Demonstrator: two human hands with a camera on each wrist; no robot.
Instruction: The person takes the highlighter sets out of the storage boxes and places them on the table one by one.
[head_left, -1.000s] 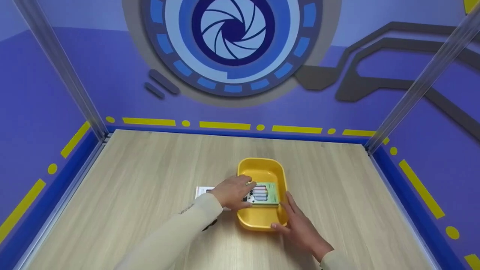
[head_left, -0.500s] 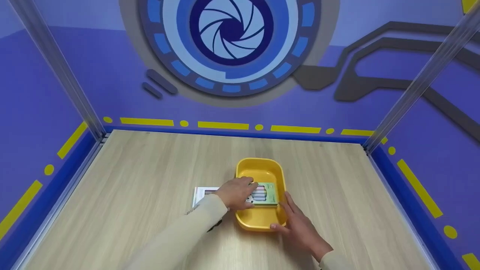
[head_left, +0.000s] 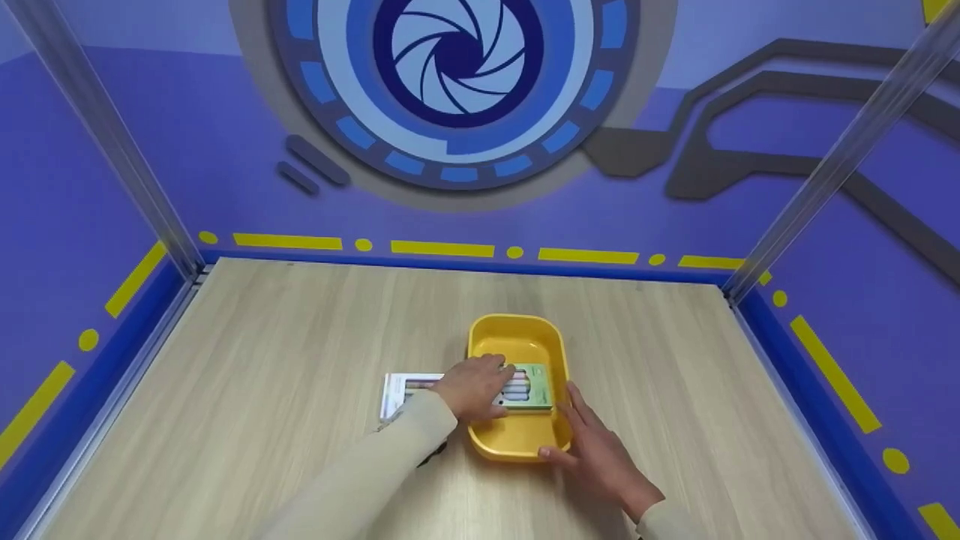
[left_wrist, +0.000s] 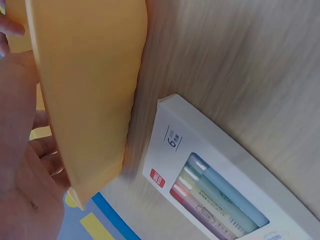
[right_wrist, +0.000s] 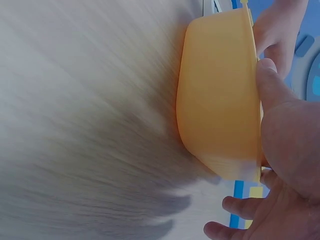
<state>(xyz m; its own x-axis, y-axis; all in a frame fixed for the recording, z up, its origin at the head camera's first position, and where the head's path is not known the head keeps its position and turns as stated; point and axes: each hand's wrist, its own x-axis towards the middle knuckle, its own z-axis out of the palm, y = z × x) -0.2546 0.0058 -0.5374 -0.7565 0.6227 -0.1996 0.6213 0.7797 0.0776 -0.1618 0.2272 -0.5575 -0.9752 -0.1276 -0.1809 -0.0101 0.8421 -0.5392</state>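
My left hand (head_left: 474,386) reaches over the left rim of a yellow plastic tub (head_left: 517,439). Its spread fingers lie across a green box of markers (head_left: 536,386), which sits crosswise inside the tub; the hand hides the box's left part. At the tub's near right corner, my right hand (head_left: 600,457) holds the rim, thumb (right_wrist: 267,67) against the outer wall and one finger over the edge. Two other fingers of that hand (right_wrist: 240,206) stretch out past the wall. Left of the tub lies a white pen box (left_wrist: 172,135), pens showing through its window, partly under my left forearm.
The light wood tabletop (head_left: 300,337) carries the tub near its middle. Blue-purple printed walls (head_left: 390,217) enclose the back and sides, with metal posts (head_left: 825,187) at both rear corners.
My left hand has shifted slightly right over the green marker box, and more of the white pen box shows beside the sleeve. My right hand and the tub stay in place.
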